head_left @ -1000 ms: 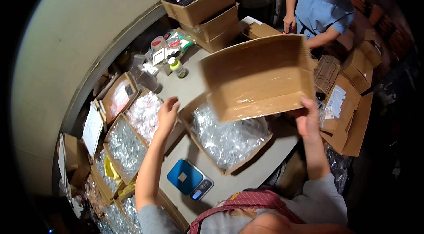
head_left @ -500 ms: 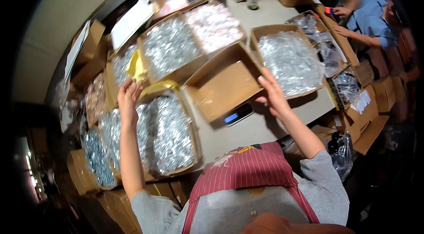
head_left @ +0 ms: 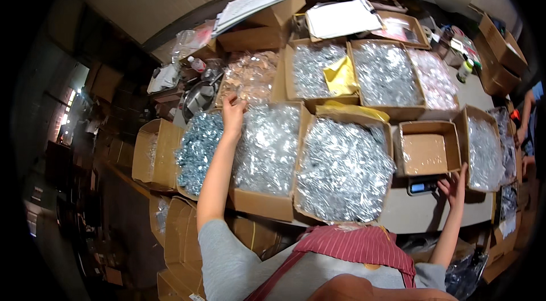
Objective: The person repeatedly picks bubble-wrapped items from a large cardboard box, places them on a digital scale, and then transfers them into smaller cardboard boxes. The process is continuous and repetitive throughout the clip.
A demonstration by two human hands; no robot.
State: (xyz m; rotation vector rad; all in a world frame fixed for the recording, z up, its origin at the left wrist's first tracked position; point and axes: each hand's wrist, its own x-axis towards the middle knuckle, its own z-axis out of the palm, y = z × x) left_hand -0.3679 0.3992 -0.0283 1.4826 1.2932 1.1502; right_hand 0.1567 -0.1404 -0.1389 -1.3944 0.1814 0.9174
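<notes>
My left hand is over the near edge of a box of copper-coloured packets, its fingers curled. What they hold, if anything, is too small to make out. At the right, my right hand has its fingers apart, by the near right corner of an open cardboard box. That box shows a bare bottom with a few shiny specks. It sits on or just behind a small scale with a lit blue display. Below my left hand lie blue-grey packets and a box of clear silvery packets.
A large box of silvery packets stands in front of me. Behind it are more filled boxes, a yellow bag and white papers. A box of clear packets stands at the right, near another person's arm.
My view has swung left. My left hand has moved left to the copper-coloured packets. My right hand stays near the cardboard box's right side, its fingers apart.
</notes>
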